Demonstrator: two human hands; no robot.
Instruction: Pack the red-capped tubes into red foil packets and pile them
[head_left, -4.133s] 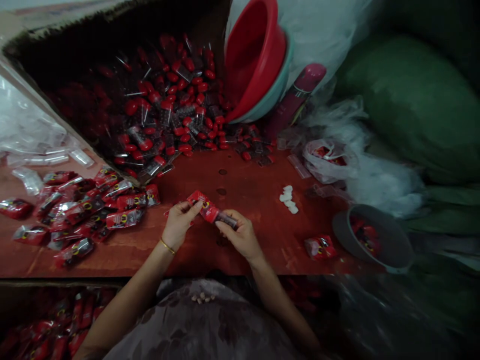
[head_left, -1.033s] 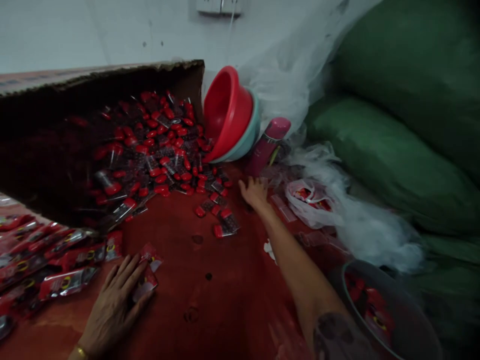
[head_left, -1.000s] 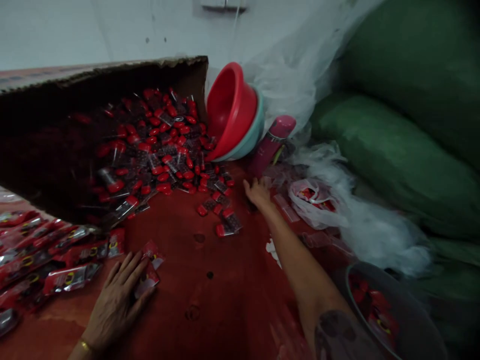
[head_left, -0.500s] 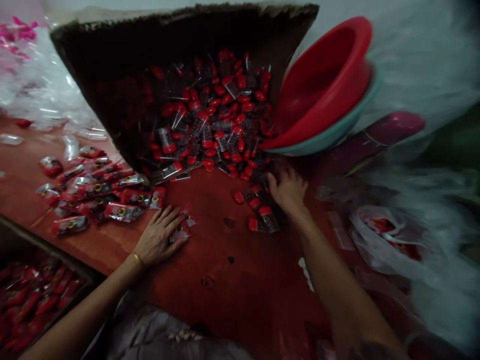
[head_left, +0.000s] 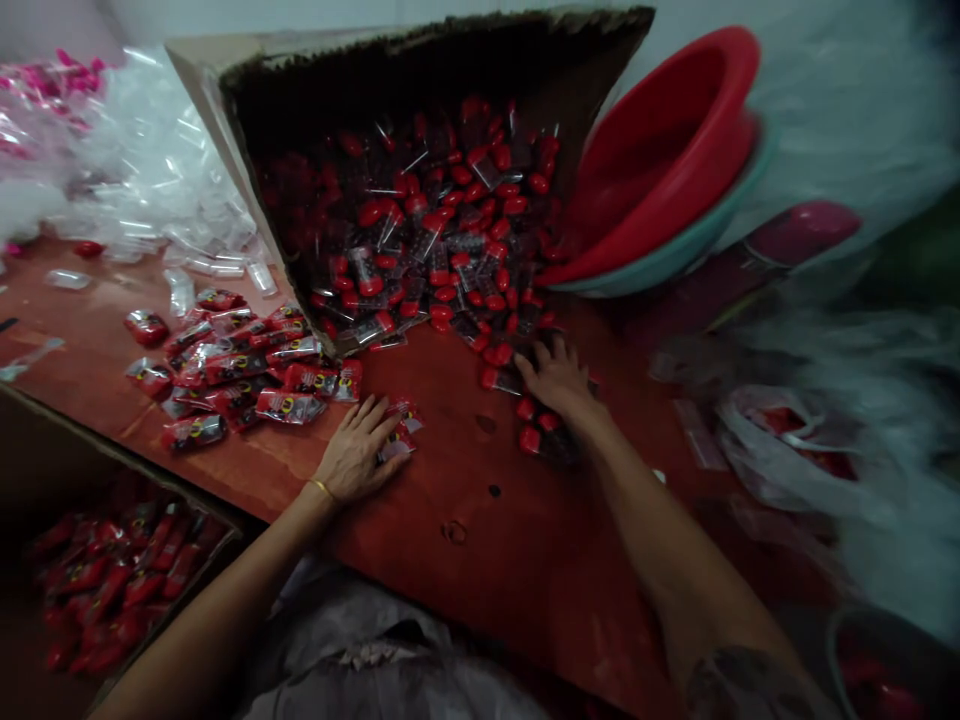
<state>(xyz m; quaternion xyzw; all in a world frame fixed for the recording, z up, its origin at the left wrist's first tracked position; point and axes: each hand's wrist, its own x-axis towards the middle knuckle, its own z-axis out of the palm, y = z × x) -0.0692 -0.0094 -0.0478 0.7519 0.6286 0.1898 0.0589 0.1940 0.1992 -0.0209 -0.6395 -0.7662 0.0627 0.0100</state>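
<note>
My left hand (head_left: 355,452), with a thin yellow band at the wrist, lies flat on the red table. Its fingers are stretched out and rest at a few flat red printed wrappers (head_left: 405,412). Farther right, my right hand (head_left: 559,382) reaches palm down with its fingers spread. Under and beside it are several small clear tubes with red caps (head_left: 530,440); whether its fingertips touch them I cannot tell. More such tubes (head_left: 442,240) spill from a cardboard box (head_left: 251,200) tipped on its side. Left of my left hand lies a pile of red wrapped packets (head_left: 247,365).
A red basin (head_left: 667,150) leans in a light blue one beside the box. Clear plastic pieces (head_left: 172,170) heap at back left. An open carton of red packets (head_left: 112,580) stands at lower left. A purple-pink bottle-like object (head_left: 802,235) and a plastic bag (head_left: 772,440) lie right.
The view has shifted, so most things sit farther right in it. My right hand has moved slightly left over the red-capped tubes, and one shows nearer its thumb. The left hand stays at the wrappers.
</note>
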